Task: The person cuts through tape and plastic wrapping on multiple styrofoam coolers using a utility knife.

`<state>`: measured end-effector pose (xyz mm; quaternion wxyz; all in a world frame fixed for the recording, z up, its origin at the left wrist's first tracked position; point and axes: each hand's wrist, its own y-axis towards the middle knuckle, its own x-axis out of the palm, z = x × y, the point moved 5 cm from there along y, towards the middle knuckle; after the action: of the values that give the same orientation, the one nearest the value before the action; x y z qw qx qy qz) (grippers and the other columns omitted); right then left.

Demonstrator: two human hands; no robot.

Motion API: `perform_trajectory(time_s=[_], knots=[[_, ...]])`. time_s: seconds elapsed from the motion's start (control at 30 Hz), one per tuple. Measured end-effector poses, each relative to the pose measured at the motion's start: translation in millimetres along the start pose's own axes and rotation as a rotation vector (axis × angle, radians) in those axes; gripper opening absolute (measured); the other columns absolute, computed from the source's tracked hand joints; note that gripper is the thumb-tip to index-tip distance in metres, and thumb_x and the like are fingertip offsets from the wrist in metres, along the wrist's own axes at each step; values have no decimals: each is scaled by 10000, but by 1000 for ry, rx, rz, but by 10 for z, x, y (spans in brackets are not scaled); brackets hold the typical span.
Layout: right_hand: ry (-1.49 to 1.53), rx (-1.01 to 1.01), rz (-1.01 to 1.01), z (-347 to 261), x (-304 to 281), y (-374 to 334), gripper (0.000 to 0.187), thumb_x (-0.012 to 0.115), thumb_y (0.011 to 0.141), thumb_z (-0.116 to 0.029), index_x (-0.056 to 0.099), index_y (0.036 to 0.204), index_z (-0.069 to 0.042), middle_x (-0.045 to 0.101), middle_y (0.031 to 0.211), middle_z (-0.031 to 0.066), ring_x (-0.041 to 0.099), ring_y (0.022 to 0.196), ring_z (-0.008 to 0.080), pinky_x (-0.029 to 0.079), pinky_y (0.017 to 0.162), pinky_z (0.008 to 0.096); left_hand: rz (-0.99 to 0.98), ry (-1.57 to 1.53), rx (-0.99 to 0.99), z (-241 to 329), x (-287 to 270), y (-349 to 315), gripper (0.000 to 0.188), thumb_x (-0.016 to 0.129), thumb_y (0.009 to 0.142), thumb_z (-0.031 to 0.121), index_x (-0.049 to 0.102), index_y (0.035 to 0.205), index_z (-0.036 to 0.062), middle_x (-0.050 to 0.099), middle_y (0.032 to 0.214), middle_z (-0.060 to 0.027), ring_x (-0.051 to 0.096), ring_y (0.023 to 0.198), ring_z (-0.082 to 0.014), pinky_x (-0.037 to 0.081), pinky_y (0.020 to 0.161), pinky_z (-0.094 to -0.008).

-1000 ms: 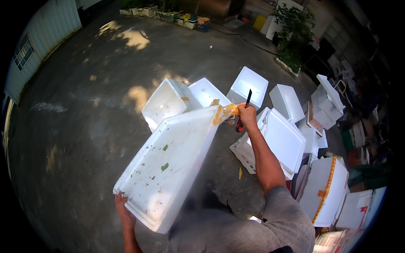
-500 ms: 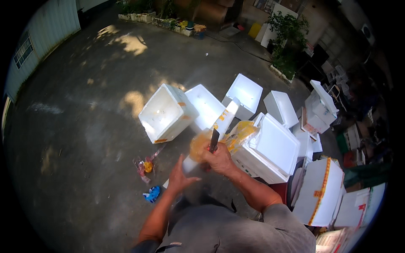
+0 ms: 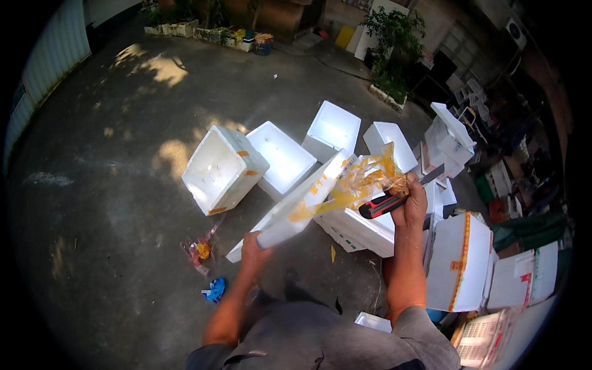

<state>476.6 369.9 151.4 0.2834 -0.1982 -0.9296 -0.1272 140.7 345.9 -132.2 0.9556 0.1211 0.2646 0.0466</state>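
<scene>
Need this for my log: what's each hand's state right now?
Left hand: closed on the white foam lid.
Right hand: closed, holding the red-and-black knife and crumpled yellow tape.

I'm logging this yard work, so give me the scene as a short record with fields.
Left hand: grips the near end of a white foam lid
Right hand: holds a red-and-black knife and bunched yellow tape
Tape: one strip stretches to the lid
Beyond the lid: open white foam boxes
Ground at left: crumpled blue plastic
</scene>
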Motion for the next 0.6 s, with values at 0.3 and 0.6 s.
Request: perform_trajectory(time_s=[0.3,0.6], knots=[[130,-45,287,-330,-979,494,113,462,916,-130,476,893,-20,511,704,68,495,559,163,482,652,325,-25,29,-95,-342,-886,-330,473,752,635,112,544,1049,17,591,988,-189,590,923,-359,473,802,-414],[-3,-142,224,-504,-1557,564,189,454,938,-147,490,1014,22,546,856,112,545,678,189,522,815,389,355,-112,-497,-495,-2005,-554,461,726,689,152,525,1062,-27,606,950,-171,589,853,-258,464,781,-358]])
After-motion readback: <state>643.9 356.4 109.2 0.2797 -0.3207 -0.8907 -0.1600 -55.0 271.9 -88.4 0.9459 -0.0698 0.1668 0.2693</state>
